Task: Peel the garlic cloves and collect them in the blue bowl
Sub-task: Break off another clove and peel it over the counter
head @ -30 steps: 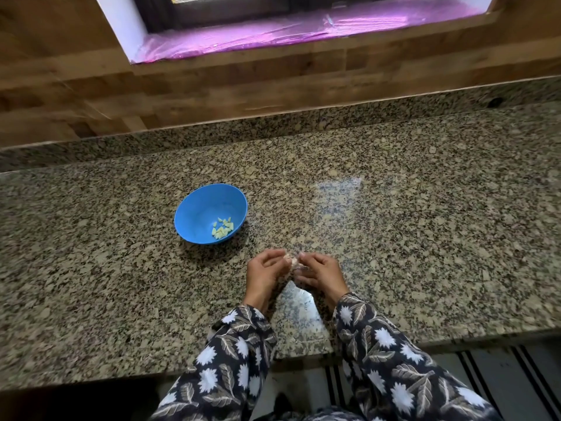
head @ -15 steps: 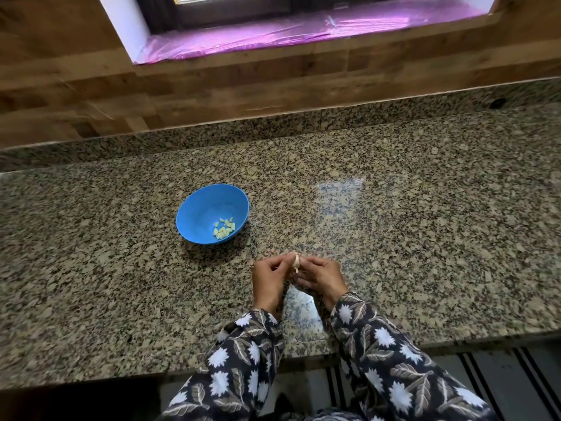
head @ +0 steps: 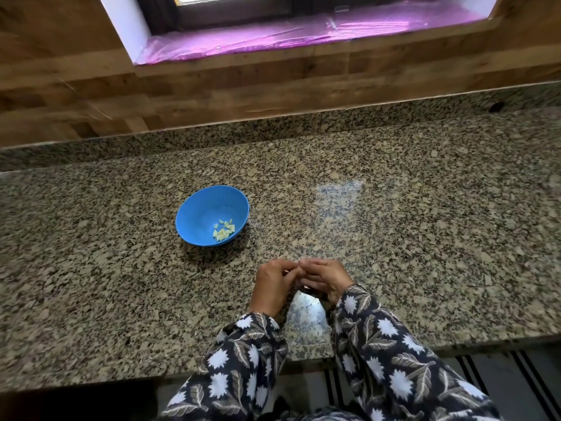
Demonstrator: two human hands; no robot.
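A blue bowl (head: pixel 200 208) stands on the granite counter (head: pixel 394 238) and holds several peeled pale garlic cloves (head: pixel 224 230) near its right side. In front of it and to the right, my left hand (head: pixel 271 284) and my right hand (head: pixel 324 278) meet just above the counter. Their fingertips pinch a small garlic clove (head: pixel 298 264) between them. The clove is almost fully hidden by the fingers, so only a pale sliver shows.
A wooden backsplash (head: pixel 273 86) rises behind the counter, under a window sill covered in pink film (head: pixel 303 34). The counter's front edge (head: pixel 91 381) runs below my sleeves, with striped floor matting (head: pixel 485 375) beyond it.
Both hands have stayed together in front of the bowl, their fingers working round the clove. The pale clove showed more clearly earlier and is now mostly covered.
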